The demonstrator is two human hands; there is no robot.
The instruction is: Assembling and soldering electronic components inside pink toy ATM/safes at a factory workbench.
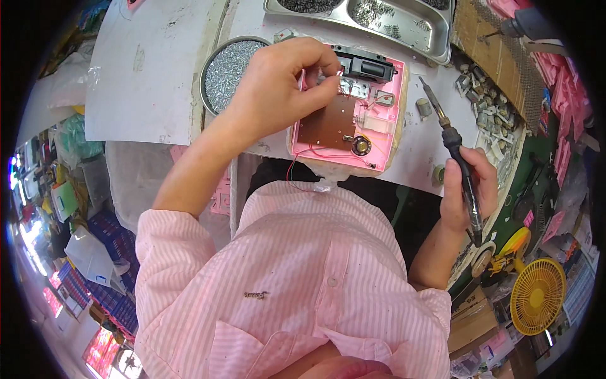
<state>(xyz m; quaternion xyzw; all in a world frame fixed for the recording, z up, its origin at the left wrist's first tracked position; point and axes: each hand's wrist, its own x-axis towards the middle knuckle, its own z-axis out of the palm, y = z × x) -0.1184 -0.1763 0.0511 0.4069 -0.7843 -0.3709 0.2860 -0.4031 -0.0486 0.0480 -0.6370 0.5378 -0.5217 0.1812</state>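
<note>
Here, left hand point(281, 85) pinching a wire over the pink casing point(349, 114), right hand point(467, 186) gripping the soldering iron point(456, 151) beside it, tip lifted clear, presumably for safety.

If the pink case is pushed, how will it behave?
The pink case is flat, so it would probably slide, not tip. It seems light: thin open plastic shell. Its thin red wires look fragile and may snag.

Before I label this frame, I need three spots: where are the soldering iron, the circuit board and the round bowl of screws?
soldering iron point(464, 180), head view, on its black handle.
circuit board point(328, 123), head view, on its brown face.
bowl of screws point(221, 47), head view, on its rim.
</note>
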